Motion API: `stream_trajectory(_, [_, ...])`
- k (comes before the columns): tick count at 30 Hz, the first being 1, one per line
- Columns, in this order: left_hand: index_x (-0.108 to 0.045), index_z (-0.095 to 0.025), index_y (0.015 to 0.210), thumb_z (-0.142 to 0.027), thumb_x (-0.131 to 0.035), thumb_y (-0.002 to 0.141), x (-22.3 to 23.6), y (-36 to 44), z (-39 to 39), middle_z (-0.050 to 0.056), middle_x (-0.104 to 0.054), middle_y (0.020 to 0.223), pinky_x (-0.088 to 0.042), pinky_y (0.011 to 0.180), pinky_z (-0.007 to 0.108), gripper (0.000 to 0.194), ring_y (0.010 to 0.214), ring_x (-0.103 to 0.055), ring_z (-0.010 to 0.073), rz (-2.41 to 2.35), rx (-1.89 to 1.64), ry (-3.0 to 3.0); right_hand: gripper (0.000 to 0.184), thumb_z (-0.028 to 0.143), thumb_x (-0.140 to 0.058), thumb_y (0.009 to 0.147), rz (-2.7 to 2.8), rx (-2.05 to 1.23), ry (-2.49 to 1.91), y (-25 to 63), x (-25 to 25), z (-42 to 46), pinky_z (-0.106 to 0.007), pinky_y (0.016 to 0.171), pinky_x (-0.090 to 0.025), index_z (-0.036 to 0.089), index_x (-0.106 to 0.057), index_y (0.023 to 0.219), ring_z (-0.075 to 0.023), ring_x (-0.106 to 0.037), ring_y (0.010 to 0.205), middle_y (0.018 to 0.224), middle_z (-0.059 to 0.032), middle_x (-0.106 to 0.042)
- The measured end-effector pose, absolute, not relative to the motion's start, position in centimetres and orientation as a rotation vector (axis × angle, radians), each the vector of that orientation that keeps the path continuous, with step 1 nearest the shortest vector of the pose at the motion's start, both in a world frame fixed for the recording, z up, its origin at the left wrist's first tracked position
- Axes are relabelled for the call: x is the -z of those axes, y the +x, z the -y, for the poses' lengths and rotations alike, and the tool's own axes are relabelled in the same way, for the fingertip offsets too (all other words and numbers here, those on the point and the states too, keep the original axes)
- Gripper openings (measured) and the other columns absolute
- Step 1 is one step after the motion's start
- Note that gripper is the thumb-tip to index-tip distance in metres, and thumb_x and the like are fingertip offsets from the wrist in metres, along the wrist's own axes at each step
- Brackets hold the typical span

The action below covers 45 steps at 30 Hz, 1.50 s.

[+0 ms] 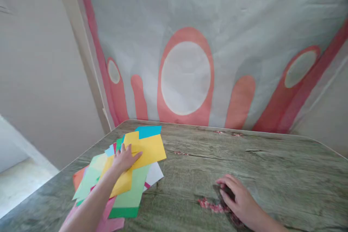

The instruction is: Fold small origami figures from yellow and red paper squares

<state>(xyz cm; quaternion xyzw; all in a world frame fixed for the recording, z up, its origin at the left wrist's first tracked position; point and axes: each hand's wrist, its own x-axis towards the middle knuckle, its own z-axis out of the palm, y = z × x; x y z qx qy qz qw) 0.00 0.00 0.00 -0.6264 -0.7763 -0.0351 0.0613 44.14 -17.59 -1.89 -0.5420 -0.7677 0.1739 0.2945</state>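
Lying fanned out at the table's (272, 159) near left corner: the paper stack (127, 174), well apart from the right hand (239, 199). Left hand (125, 157) pressing flat, fingers spread, on the yellow sheet (149, 148), gripping nothing. Right hand resting loosely curled on bare wood, holding nothing

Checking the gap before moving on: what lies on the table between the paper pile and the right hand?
Head view: only bare tabletop between the paper pile and the right hand.
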Motion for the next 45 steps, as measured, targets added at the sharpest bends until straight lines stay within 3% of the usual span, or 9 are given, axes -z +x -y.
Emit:
stream_trajectory(9, [-0.035, -0.009, 0.131, -0.055, -0.03, 0.084, -0.7, 0.6, 0.3, 0.019, -0.052, 0.121, -0.041, 0.085, 0.036, 0.066, 0.106, -0.054, 0.0293, 2.208, 0.062, -2.029, 0.019, 0.016, -0.044, 0.083, 2.043, -0.465, -1.397, 44.5, 2.2, 17.4, -0.035, 0.079, -0.043, 0.021, -0.054, 0.098, -0.0207, -0.053, 0.087, 0.09, -0.0057, -0.055])
stream_trajectory(15, [-0.042, -0.01, 0.123, -0.043, -0.03, 0.09, -1.2, 0.6, 0.3, 0.016, -0.064, 0.1, -0.046, 0.072, 0.035, 0.048, 0.09, -0.062, 0.0283, 2.196, 0.0, -1.999, 0.02, 0.017, -0.043, 0.084, 2.047, -0.463, -1.391, 44.5, 2.5, 17.3, -0.037, 0.08, -0.043, 0.021, -0.053, 0.1, -0.021, -0.052, 0.087, 0.091, -0.0066, -0.054])
stream_trajectory(21, [-0.056, -0.014, 0.103, -0.038, -0.032, 0.091, -1.6, 0.0, 0.2, 0.013, -0.066, 0.093, -0.046, 0.07, 0.036, 0.037, 0.088, -0.062, 0.0286, 2.085, -0.071, -2.07, 0.019, 0.018, -0.044, 0.084, 2.046, -0.469, -1.383, 44.7, 2.8, 17.4, -0.036, 0.079, -0.043, 0.022, -0.054, 0.099, -0.0207, -0.053, 0.086, 0.091, -0.0059, -0.055])
stream_trajectory(28, [-0.061, -0.015, 0.095, -0.031, -0.034, 0.09, -1.9, -0.1, 0.6, 0.012, -0.066, 0.093, -0.046, 0.073, 0.035, 0.031, 0.088, -0.062, 0.026, 2.024, -0.099, -2.132, 0.02, 0.017, -0.045, 0.083, 2.043, -0.45, -1.387, 44.5, 2.3, 17.4, -0.035, 0.079, -0.043, 0.021, -0.055, 0.099, -0.0202, -0.053, 0.086, 0.089, -0.005, -0.055])
stream_trajectory(31, [-0.058, -0.015, 0.105, -0.035, -0.034, 0.09, -1.9, 0.0, 0.7, 0.013, -0.063, 0.105, -0.045, 0.079, 0.035, 0.035, 0.097, -0.059, 0.0253, 2.017, -0.05, -2.114, 0.018, 0.016, -0.045, 0.083, 2.051, -0.459, -1.382, 44.4, 2.2, 17.4, -0.034, 0.078, -0.044, 0.021, -0.055, 0.098, -0.0198, -0.053, 0.086, 0.09, -0.0051, -0.055])
stream_trajectory(34, [-0.049, -0.014, 0.12, -0.043, -0.036, 0.089, -1.8, -0.1, 0.8, 0.015, -0.048, 0.128, -0.043, 0.086, 0.036, 0.045, 0.11, -0.052, 0.0266, 1.996, 0.024, -2.074, 0.018, 0.016, -0.044, 0.084, 2.056, -0.463, -1.377, 44.5, 2.3, 17.4, -0.035, 0.079, -0.043, 0.02, -0.054, 0.098, -0.0198, -0.053, 0.086, 0.09, -0.0057, -0.054])
stream_trajectory(37, [-0.044, -0.013, 0.126, -0.046, -0.038, 0.087, -1.6, -0.5, 0.8, 0.016, -0.038, 0.138, -0.042, 0.089, 0.038, 0.052, 0.114, -0.049, 0.0282, 1.986, 0.091, -2.085, 0.018, 0.016, -0.043, 0.084, 2.055, -0.464, -1.383, 44.5, 2.4, 17.4, -0.035, 0.079, -0.043, 0.02, -0.054, 0.098, -0.0202, -0.052, 0.087, 0.09, -0.0062, -0.054])
stream_trajectory(42, [-0.051, -0.016, 0.117, -0.038, -0.032, 0.091, -1.6, -0.9, 0.7, 0.011, -0.058, 0.118, -0.044, 0.085, 0.036, 0.039, 0.103, -0.057, 0.0251, 2.006, 0.077, -2.187, 0.019, 0.017, -0.043, 0.084, 2.063, -0.473, -1.382, 44.6, 2.5, 17.4, -0.036, 0.078, -0.043, 0.021, -0.054, 0.099, -0.0205, -0.052, 0.086, 0.09, -0.0066, -0.055])
stream_trajectory(45, [-0.056, -0.019, 0.11, -0.033, -0.028, 0.092, -1.9, -0.8, 0.9, 0.009, -0.062, 0.111, -0.045, 0.084, 0.035, 0.036, 0.099, -0.059, 0.0239, 2.015, 0.066, -2.195, 0.019, 0.018, -0.043, 0.084, 2.062, -0.467, -1.373, 44.6, 2.4, 17.4, -0.036, 0.078, -0.044, 0.02, -0.055, 0.099, -0.0206, -0.053, 0.086, 0.09, -0.0066, -0.055])
